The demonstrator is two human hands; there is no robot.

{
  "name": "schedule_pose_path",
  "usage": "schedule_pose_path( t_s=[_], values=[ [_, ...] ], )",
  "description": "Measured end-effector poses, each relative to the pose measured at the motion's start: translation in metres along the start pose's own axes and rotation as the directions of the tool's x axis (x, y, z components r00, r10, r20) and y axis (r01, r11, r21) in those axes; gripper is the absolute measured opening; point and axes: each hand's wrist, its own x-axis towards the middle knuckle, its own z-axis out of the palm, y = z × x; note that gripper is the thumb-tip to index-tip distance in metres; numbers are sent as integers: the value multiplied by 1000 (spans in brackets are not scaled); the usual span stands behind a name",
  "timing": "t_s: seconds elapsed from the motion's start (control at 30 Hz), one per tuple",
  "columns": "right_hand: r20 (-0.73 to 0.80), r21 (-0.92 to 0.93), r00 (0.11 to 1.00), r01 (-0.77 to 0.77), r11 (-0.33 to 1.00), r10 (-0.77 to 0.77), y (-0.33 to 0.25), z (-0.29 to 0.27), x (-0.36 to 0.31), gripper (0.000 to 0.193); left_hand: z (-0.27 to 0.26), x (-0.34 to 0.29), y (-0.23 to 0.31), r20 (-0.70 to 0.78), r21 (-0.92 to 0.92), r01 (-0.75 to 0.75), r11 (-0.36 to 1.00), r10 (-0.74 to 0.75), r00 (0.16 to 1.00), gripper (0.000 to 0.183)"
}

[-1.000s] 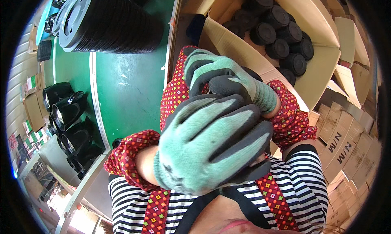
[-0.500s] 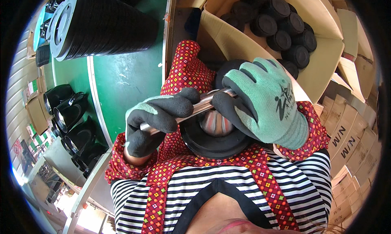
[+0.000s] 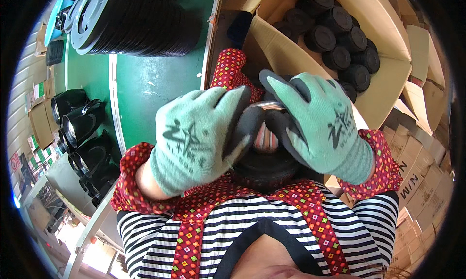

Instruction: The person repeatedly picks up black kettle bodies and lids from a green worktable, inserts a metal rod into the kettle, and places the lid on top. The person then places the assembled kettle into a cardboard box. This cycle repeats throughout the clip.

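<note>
My left hand (image 3: 199,136), in a green glove with black palm and fingertips, is closed at the middle of the view. Facing it, my right hand (image 3: 323,126) wears a matching glove and is also closed. Pinched between their fingers is a shiny metal rod or tube (image 3: 266,105); only a short stretch shows, the rest hidden by the gloves. Just below the fingertips, a shiny rounded metal piece (image 3: 266,140) rises from a round black base (image 3: 267,168) close to my chest. Red patterned sleeves cover both forearms.
An open cardboard box (image 3: 388,80) holding several black round parts stands at the far right. On the green table (image 3: 150,80) at left lies a long stack of black discs (image 3: 145,24). Black glossy housings (image 3: 80,121) sit further left. Cartons (image 3: 422,182) are piled at right.
My left hand has moved right and turned its back upward, closing in on my right hand. The metal rod, earlier seen at length between them, is now mostly covered.
</note>
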Motion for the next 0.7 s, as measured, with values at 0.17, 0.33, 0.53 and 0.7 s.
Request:
schedule_pose_path(
  t_s=[0.17,0.33,0.53,0.7],
  values=[
    [95,46,994,47,998,-52,-27,-36,-5,71,47,20,-56,-326,-127,-313,941,258,909,25],
    [282,-63,954,127,990,-105,-30,-57,14,68,50,29,-63,-382,-118,-344,931,277,882,38],
    [260,271,881,326,906,-395,31,-67,44,36,17,-14,8,-352,-12,-269,963,248,903,42],
    [-210,748,922,366,554,-327,42,-10,92,33,26,-11,8,-383,56,-331,942,326,864,41]
  ],
)
